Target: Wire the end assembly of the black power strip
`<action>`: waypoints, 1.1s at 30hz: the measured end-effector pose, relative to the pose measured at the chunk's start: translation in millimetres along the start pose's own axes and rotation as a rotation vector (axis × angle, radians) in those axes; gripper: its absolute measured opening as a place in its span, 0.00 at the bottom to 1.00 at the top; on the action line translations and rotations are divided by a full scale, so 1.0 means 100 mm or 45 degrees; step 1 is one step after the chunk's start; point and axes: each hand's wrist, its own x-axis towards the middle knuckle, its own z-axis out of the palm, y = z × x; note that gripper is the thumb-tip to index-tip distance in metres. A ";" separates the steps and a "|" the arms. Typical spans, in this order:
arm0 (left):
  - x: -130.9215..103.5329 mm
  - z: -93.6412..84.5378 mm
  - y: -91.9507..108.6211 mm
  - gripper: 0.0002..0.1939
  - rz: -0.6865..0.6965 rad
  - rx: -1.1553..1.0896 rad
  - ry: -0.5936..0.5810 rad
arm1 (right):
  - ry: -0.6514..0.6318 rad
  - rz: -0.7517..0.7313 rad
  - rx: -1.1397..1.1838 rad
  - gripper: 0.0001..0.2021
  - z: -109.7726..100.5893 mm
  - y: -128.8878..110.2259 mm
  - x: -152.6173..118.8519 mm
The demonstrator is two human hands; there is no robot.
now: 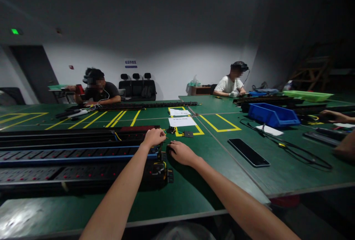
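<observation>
My left hand [154,137] lies at the right end of a row of long black power strips. Its fingers are pinched together by a bit of yellow wire, and what is between them is too small to make out. Close by on the right, my right hand [181,152] rests low over the table with curled fingers, whose tips are in shadow near the strip ends. Nearest to me is a power strip [91,173] with red dots, its end showing wires and a black end piece [170,175]. Behind it runs a blue-edged strip [83,155].
Past my hands lie a small black part with wire [188,134] and white papers [181,122]. A phone [248,152], a black cable [302,154] and a blue bin [273,115] are to the right. Two people sit across the green table [205,181]; another person's hand [337,116] reaches in at right.
</observation>
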 end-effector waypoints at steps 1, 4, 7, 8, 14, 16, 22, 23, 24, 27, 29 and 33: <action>0.00 0.00 0.00 0.12 0.000 0.001 -0.001 | -0.002 -0.001 -0.007 0.18 0.00 0.00 0.00; 0.00 -0.01 0.00 0.12 0.002 0.000 -0.004 | -0.005 -0.005 -0.014 0.17 -0.01 0.00 0.00; 0.00 -0.01 0.00 0.12 -0.002 0.002 -0.006 | -0.004 -0.011 -0.013 0.18 -0.01 -0.01 0.00; 0.00 0.00 0.00 0.12 -0.005 0.004 -0.009 | -0.006 -0.012 -0.016 0.18 -0.01 -0.01 0.01; 0.01 0.00 0.00 0.13 0.002 0.007 -0.018 | -0.026 -0.015 -0.062 0.17 0.00 0.01 0.02; 0.01 -0.01 0.01 0.13 -0.007 0.005 -0.022 | -0.018 -0.022 -0.065 0.17 0.01 0.01 0.02; 0.00 -0.04 0.03 0.13 -0.010 0.002 -0.028 | -0.021 -0.013 -0.054 0.16 -0.01 0.00 0.01; 0.00 -0.04 0.03 0.13 -0.010 0.001 -0.026 | -0.021 -0.014 -0.054 0.16 -0.01 0.00 0.01; 0.00 -0.04 0.03 0.12 -0.011 0.000 -0.025 | -0.020 -0.015 -0.054 0.16 -0.02 0.00 0.01; 0.00 -0.04 0.03 0.13 -0.012 -0.008 -0.026 | -0.012 -0.021 -0.055 0.16 -0.02 0.00 0.00; -0.01 -0.04 0.03 0.13 -0.013 -0.012 -0.031 | -0.005 -0.024 -0.056 0.16 -0.01 0.01 0.00; -0.01 -0.04 0.03 0.13 -0.016 -0.011 -0.034 | 0.006 -0.035 -0.054 0.17 0.01 0.03 0.01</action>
